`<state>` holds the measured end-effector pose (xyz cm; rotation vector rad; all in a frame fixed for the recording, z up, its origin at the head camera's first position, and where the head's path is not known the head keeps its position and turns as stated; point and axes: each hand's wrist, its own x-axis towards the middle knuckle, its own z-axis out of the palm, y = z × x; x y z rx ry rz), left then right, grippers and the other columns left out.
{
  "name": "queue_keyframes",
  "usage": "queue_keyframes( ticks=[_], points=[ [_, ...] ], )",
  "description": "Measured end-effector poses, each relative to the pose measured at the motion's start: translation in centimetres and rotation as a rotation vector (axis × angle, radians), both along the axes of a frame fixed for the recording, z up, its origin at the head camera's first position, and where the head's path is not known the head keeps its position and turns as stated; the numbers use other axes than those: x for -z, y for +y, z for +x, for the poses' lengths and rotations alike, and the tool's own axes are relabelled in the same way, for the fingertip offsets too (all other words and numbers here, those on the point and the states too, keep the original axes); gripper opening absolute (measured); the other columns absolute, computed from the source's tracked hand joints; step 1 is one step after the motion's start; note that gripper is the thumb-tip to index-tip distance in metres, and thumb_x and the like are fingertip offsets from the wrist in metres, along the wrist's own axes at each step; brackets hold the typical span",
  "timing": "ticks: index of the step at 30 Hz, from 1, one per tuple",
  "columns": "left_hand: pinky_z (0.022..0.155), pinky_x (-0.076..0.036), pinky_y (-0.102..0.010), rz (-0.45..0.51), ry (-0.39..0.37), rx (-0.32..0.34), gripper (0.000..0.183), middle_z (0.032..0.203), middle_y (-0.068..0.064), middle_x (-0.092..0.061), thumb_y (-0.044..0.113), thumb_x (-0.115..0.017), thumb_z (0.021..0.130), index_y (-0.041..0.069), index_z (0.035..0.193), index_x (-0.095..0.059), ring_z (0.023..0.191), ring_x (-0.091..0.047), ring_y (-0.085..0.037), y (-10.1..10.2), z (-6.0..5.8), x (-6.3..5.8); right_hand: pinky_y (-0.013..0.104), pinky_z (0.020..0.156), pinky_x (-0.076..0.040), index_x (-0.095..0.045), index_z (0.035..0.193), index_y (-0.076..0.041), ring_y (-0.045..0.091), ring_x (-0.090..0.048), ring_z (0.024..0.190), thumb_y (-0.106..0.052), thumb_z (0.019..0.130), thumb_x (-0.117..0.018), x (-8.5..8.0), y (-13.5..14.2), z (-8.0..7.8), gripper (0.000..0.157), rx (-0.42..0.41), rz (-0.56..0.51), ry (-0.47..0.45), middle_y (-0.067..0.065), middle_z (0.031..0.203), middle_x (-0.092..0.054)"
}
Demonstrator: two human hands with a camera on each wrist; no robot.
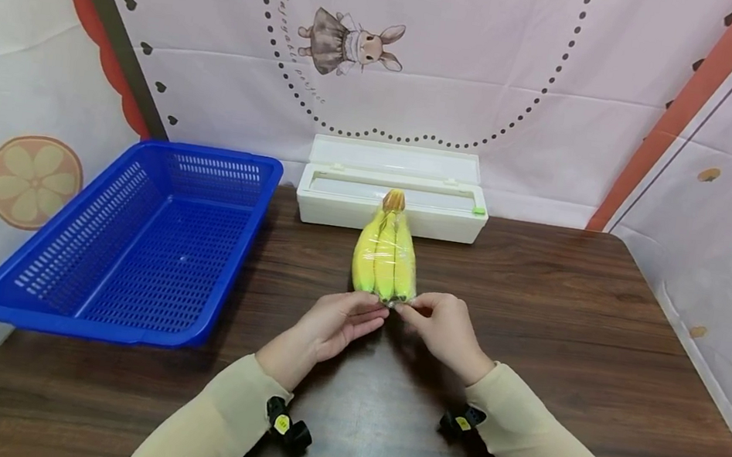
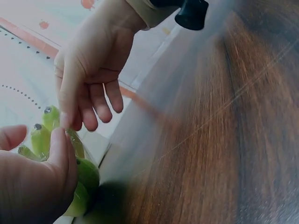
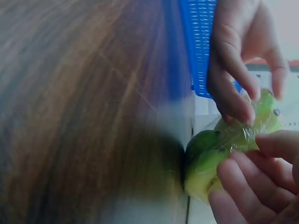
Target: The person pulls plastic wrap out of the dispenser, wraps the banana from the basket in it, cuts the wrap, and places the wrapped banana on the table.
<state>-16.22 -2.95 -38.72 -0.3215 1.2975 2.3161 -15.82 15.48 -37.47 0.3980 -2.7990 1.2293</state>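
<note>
A bunch of yellow bananas (image 1: pixel 386 263) with green tips, wrapped in clear cling film (image 3: pixel 236 135), lies stem away on the brown table. My left hand (image 1: pixel 340 322) touches the wrap at the near tips from the left. In the left wrist view, its thumb stands apart from its mostly straight fingers. From the other side, my right hand (image 1: pixel 446 330) pinches a bit of film at the near edge between thumb and index finger. The two hands almost meet there. Behind the stems stands a white cling film dispenser (image 1: pixel 333 212), its lid raised.
A blue plastic basket (image 1: pixel 229 272) stands on the left side of the table (image 1: pixel 549 324). Fabric with a rabbit print (image 1: pixel 346 42) hangs behind the table. A green slider (image 1: pixel 478 211) sits at the right end of the dispenser.
</note>
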Motion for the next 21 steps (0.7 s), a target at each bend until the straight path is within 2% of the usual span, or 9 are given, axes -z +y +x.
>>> queue_keyframes(
  ticks=[4, 7, 10, 17, 21],
  points=[
    [0.082, -0.055, -0.030, 0.021, -0.024, -0.022, 0.026, 0.091, -0.008, -0.064, 0.020, -0.061, 0.090, 0.003, 0.107, -0.055, 0.088, -0.066, -0.019, 0.01, 0.06, -0.33, 0.021, 0.046, -0.034, -0.073, 0.080, -0.009, 0.005, -0.040, 0.046, -0.023, 0.086, -0.068, 0.01, -0.49, 0.35, 0.016, 0.016, 0.185, 0.201, -0.003, 0.065, -0.064],
    [0.082, -0.055, -0.031, 0.013, -0.031, -0.035, 0.032, 0.092, -0.008, -0.064, 0.025, -0.061, 0.091, 0.002, 0.111, -0.053, 0.086, -0.067, -0.018, 0.03, -0.01, -0.35, 0.021, 0.044, -0.032, -0.071, 0.076, -0.011, 0.005, -0.037, 0.045, -0.024, 0.086, -0.069, 0.13, -0.71, 0.51, 0.017, 0.020, 0.289, 0.312, -0.005, 0.060, -0.060],
    [0.082, -0.055, -0.031, -0.007, -0.023, -0.039, 0.031, 0.091, -0.008, -0.064, 0.023, -0.061, 0.091, 0.001, 0.112, -0.054, 0.085, -0.067, -0.018, -0.01, -0.12, -0.30, 0.023, 0.042, -0.033, -0.067, 0.069, -0.013, 0.006, -0.039, 0.044, -0.026, 0.085, -0.070, 0.16, -0.81, 0.61, 0.020, 0.032, 0.366, 0.411, -0.005, 0.056, -0.055],
    [0.079, -0.056, -0.031, -0.072, -0.016, -0.018, 0.029, 0.088, -0.008, -0.063, 0.020, -0.063, 0.088, 0.000, 0.108, -0.055, 0.081, -0.068, -0.018, -0.38, -0.57, -0.19, 0.030, 0.037, -0.037, -0.057, 0.059, -0.012, 0.015, -0.049, 0.042, -0.028, 0.077, -0.077, -0.08, -0.91, 0.45, 0.031, 0.058, 0.480, 0.633, -0.002, 0.052, -0.050],
    [0.076, -0.056, -0.030, -0.093, -0.025, 0.001, 0.025, 0.085, -0.007, -0.064, 0.019, -0.063, 0.089, 0.001, 0.105, -0.056, 0.078, -0.069, -0.017, -0.56, -0.76, -0.23, 0.031, 0.036, -0.038, -0.054, 0.072, -0.008, 0.018, -0.048, 0.042, -0.027, 0.073, -0.080, -0.38, -0.99, 0.26, 0.033, 0.059, 0.479, 0.693, 0.002, 0.059, -0.048]
  ],
)
